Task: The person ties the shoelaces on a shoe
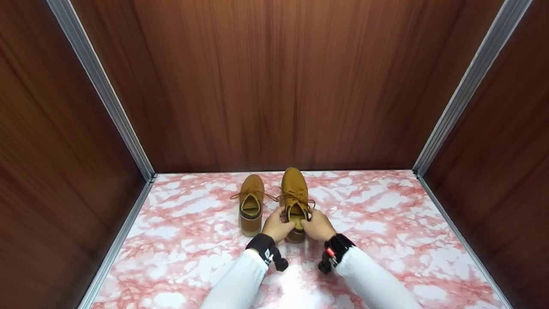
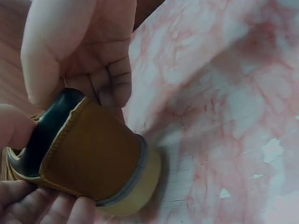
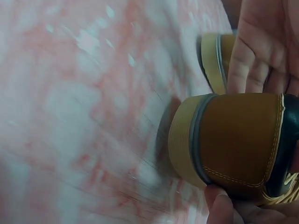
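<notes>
A tan lace-up shoe (image 1: 294, 180) points its toe toward the back wall, with both hands at its ankle opening. My left hand (image 1: 275, 226) grips the left side of the collar, thumb inside and fingers outside. On the opposite side, my right hand (image 1: 320, 225) holds the collar in the same way. The left wrist view shows the shoe's brown heel (image 2: 93, 149), dark padded collar and pale sole from behind. To the left stands the matching shoe (image 1: 252, 187), upright and parallel, its laces spread to both sides; neither hand touches it.
Beneath the shoes lies a pink-and-white marbled surface (image 1: 180, 253). A dark wood-grain panel (image 1: 274, 86) rises behind them, close beyond the toes. More wood panels with grey metal edging (image 1: 103, 90) enclose the left and right sides.
</notes>
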{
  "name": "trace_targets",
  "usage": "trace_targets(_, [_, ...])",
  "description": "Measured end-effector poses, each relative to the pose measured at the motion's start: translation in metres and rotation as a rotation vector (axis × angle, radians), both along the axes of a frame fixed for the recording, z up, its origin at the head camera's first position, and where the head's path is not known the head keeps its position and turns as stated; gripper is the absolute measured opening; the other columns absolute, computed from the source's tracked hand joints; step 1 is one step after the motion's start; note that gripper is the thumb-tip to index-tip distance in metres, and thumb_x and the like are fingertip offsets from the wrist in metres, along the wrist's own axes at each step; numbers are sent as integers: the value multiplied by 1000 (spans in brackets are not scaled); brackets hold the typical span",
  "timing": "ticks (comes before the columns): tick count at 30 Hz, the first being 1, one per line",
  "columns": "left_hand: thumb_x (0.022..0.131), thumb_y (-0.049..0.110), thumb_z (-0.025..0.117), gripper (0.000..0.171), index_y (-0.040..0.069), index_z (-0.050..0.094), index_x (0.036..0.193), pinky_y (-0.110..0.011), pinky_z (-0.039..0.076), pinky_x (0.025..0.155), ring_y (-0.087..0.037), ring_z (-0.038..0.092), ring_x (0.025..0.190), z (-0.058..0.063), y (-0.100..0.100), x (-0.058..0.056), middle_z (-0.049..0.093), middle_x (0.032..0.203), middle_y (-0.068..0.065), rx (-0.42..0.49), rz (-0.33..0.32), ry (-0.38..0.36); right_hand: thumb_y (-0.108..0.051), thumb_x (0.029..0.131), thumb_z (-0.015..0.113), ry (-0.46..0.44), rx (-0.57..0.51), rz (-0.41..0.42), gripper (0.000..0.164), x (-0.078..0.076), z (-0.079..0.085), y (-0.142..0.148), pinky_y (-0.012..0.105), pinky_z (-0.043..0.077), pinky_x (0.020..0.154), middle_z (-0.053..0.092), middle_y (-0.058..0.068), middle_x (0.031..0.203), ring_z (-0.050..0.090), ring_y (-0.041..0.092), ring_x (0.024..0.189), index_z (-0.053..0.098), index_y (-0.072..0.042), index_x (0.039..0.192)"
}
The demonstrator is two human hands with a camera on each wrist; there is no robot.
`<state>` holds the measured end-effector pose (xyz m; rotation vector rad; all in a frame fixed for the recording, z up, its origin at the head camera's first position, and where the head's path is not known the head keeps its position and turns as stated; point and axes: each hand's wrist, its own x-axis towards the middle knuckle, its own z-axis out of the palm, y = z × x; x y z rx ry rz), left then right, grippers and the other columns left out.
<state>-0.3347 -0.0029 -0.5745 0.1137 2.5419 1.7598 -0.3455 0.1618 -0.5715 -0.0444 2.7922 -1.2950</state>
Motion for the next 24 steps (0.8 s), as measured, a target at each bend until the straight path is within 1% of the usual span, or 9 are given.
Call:
trace_targets(2, [88,9,70,65,-9,49,147,-44,55,107,-36,68,123,-2,2,-5,67,134,-27,10,13,-2,-13,91,63,9,0,-13,54,-6,-2,-2,47,55,99,70,23,128,65,28,107,59,5,141])
trace_targets(7, [94,9,68,59,-11,49,146,-47,51,112,-39,65,128,-7,5,-13,66,137,-29,-5,34,1,-12,92,61,8,-3,-47,50,-16,-9,-7,46,56,96,72,22,124,66,29,103,61,5,139])
trace_targets(11, [100,12,64,56,-12,47,148,-49,48,115,-40,63,132,-12,6,-19,63,140,-30,-16,45,6,-15,93,60,21,12,-84,50,-21,-13,-9,48,55,98,71,25,127,67,32,108,61,7,138])
trace_targets(12, [101,12,64,55,-12,47,148,-50,48,115,-40,62,132,-13,6,-20,63,140,-31,-31,48,14,-16,93,60,29,17,-90,50,-22,-14,-9,48,55,99,71,26,127,67,33,109,61,7,138])
trace_targets(18, [103,15,63,53,-9,49,148,-53,45,117,-42,59,135,-14,3,-24,63,140,-29,-112,66,25,-17,96,56,58,16,-93,47,-22,-17,-14,50,56,97,72,26,125,69,34,107,64,4,137])
trace_targets(20, [104,16,61,53,-9,48,149,-52,43,119,-42,58,137,-14,2,-24,62,142,-29,-112,70,12,-18,97,56,66,16,-93,46,-23,-19,-14,51,56,98,72,26,126,70,34,107,64,2,138])
trace_targets(22, [105,17,60,54,-9,47,150,-52,43,120,-42,56,139,-15,3,-24,60,144,-30,-114,74,2,-19,98,56,69,19,-90,46,-24,-20,-14,50,57,95,73,25,124,70,34,104,65,1,138])
trace_targets(24, [105,18,60,55,-9,46,150,-52,42,121,-43,55,140,-16,4,-22,58,147,-30,-119,77,-10,-21,98,57,55,18,-88,46,-23,-22,-12,50,57,95,72,25,125,70,33,104,65,0,139])
